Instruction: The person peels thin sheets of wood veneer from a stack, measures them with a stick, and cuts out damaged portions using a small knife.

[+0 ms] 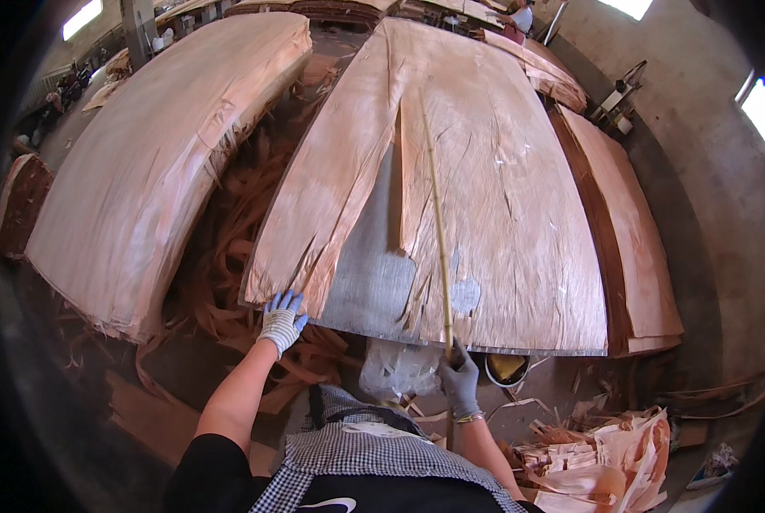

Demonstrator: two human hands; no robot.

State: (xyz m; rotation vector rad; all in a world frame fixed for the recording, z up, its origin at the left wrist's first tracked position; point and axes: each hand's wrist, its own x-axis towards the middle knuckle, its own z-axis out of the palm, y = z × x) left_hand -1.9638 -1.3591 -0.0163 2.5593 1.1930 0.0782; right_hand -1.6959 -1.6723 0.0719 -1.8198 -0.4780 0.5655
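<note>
A torn wood veneer sheet (485,173) lies over a grey sheet (372,276) on the stack before me. My left hand (282,322), in a striped glove with blue fingertips, rests on the veneer's near left corner, fingers spread. In a grey glove, my right hand (460,379) grips a long bamboo stick (439,221) near its lower end. The stick reaches away from me over the veneer, to the right of a long split. Through the split and a ragged hole near the front edge the grey surface shows.
Another veneer stack (145,160) stands at the left, with loose veneer strips (228,269) between. A lower stack (639,237) is at the right. A bucket (507,370) sits below the front edge, veneer scraps (607,462) at lower right. A person (520,19) is far back.
</note>
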